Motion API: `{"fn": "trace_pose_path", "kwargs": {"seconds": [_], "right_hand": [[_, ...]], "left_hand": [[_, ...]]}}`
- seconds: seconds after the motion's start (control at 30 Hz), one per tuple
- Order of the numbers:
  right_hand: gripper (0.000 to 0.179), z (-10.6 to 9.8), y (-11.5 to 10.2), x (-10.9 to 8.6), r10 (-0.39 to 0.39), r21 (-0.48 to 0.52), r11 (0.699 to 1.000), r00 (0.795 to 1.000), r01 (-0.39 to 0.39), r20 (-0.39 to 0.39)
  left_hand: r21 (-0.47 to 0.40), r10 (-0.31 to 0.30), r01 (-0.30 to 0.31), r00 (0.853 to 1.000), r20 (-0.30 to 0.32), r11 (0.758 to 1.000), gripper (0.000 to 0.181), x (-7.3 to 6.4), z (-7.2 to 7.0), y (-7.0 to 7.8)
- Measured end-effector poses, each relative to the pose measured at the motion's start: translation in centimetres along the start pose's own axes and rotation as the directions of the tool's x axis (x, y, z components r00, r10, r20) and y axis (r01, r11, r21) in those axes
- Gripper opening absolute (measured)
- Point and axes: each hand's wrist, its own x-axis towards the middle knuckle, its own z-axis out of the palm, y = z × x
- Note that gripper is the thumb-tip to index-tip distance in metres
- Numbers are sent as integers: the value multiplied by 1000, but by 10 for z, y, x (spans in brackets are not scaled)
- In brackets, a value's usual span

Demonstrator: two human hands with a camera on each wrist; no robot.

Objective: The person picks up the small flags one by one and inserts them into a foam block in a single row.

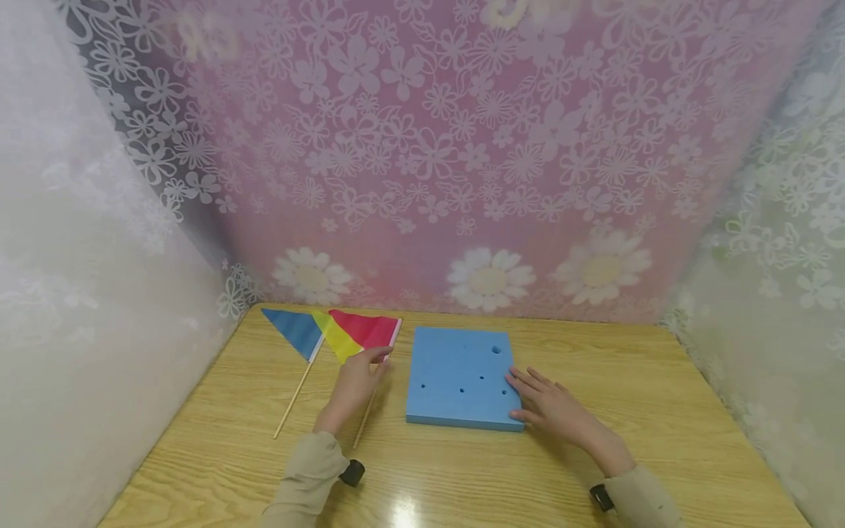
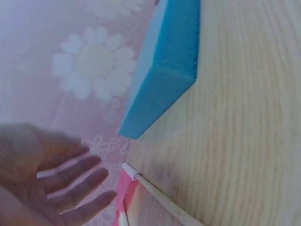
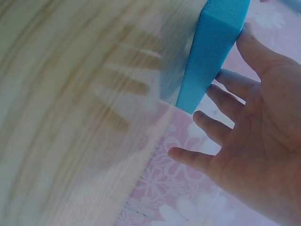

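A blue foam block (image 1: pixel 455 367) with several holes in its top lies flat on the table. The spread fingers of my right hand (image 1: pixel 557 411) rest along the block's right edge; in the right wrist view the fingertips (image 3: pixel 214 89) touch its side. My left hand (image 1: pixel 356 385) hovers over the red flag (image 1: pixel 370 326), left of the block, fingers extended and nothing gripped in the left wrist view. That flag's wooden stick (image 1: pixel 360 429) runs toward the near side. A yellow flag (image 1: pixel 335 337) lies partly beneath the red one, its stick hidden. Farther left is a blue flag (image 1: pixel 293 334) on its stick (image 1: pixel 290 403).
The wooden table (image 1: pixel 462 477) meets a pink flowered curtain (image 1: pixel 422 147) at the back. Pale flowered sheets hang at the left (image 1: pixel 132 293) and right (image 1: pixel 779 293). A black strap (image 1: pixel 353 473) shows at the left wrist and another (image 1: pixel 601 498) at the right.
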Motion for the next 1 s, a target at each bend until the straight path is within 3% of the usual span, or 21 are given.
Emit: {"fn": "trace_pose_path", "kwargs": {"seconds": [0.13,0.43,0.6,0.73,0.87,1.0], "right_hand": [[68,0,1,0,-3,3,1000,1000,3,-5],[68,2,5,0,-28,8,1000,1000,28,-1],[69,3,6,0,-30,9,1000,1000,30,4],[69,4,6,-1,-28,-3,1000,1000,28,1],[69,5,5,-3,-17,-7,1000,1000,17,4],[68,5,4,-5,-10,-1,1000,1000,10,13]], "left_hand": [[-59,-120,118,992,-38,991,22,1,-5,-5],[-12,-255,256,966,39,967,12,-2,-1,-16],[43,-227,226,974,16,973,17,-3,3,-14],[62,-245,244,969,9,968,13,-2,6,-13],[63,-278,278,961,-5,959,8,0,6,-12],[27,-267,268,963,-34,963,10,0,3,-9]]}}
